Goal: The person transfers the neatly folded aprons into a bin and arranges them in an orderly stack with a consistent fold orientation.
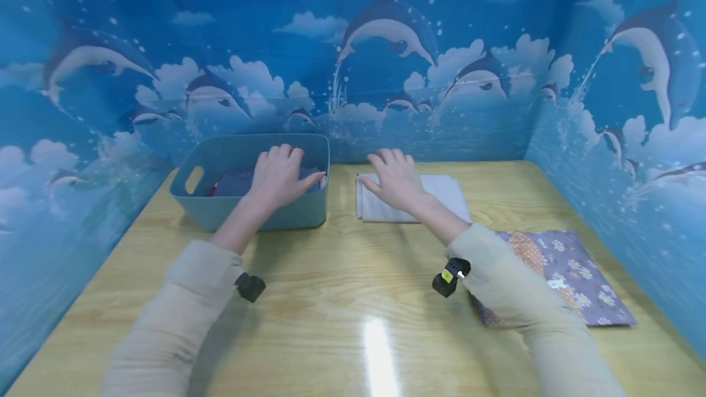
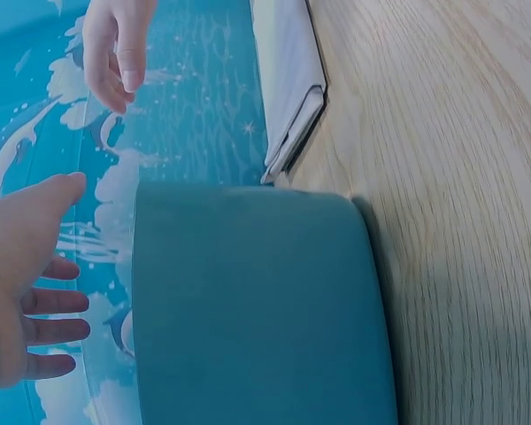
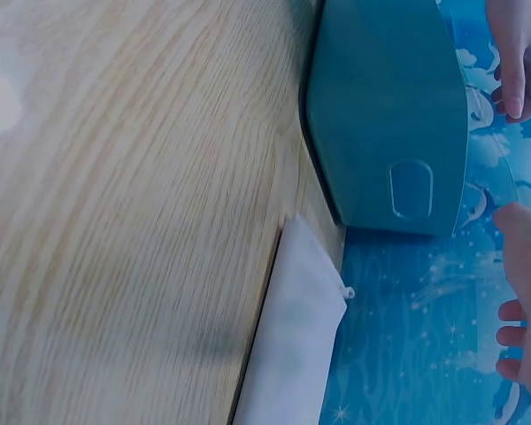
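Observation:
Above the teal plastic basket (image 1: 292,213) hovers my left hand (image 1: 277,173), its fingers loosely spread and holding nothing. Folded dark cloth (image 1: 234,184) lies inside the basket, partly hidden by that hand. My right hand (image 1: 398,179) is over a folded white cloth (image 1: 447,195) on the table, also with nothing in its grasp. In the left wrist view, the left hand (image 2: 22,292) is higher than the basket's rim, fingers apart. The right wrist view has the right hand (image 3: 527,297) raised clear of the white cloth (image 3: 292,336).
A purple floral cloth bundle (image 1: 584,274) with an orange dotted part lies at the right, partly under my right forearm. Dolphin-printed curtains (image 1: 386,103) enclose the wooden table (image 1: 331,323) at the back and both sides.

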`<state>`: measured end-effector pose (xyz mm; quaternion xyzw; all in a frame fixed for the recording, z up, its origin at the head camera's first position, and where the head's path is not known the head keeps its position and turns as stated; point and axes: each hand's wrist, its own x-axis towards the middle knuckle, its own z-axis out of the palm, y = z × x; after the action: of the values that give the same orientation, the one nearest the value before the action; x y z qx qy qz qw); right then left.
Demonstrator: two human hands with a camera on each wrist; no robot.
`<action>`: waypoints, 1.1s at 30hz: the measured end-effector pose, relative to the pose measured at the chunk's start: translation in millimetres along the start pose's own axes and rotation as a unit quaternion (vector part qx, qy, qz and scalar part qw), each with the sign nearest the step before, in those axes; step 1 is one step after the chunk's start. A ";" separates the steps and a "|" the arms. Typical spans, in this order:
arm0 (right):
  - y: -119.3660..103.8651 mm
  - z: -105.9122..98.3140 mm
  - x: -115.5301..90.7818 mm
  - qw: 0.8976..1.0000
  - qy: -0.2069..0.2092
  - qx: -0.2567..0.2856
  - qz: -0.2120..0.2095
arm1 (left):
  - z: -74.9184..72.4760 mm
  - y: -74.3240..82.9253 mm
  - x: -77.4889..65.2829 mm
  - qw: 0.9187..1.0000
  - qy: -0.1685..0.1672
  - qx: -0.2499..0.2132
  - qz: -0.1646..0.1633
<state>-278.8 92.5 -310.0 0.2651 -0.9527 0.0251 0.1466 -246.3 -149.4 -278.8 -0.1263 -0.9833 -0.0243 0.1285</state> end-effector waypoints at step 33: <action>63.8 10.1 -38.9 0.997 -0.032 -0.016 0.066 | 32.4 65.8 17.3 0.995 0.016 0.036 0.093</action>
<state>-282.4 165.4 -329.2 0.2003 -0.9725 0.0109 0.1181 -253.7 -79.0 -304.6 -0.2125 -0.9652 0.0212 0.1506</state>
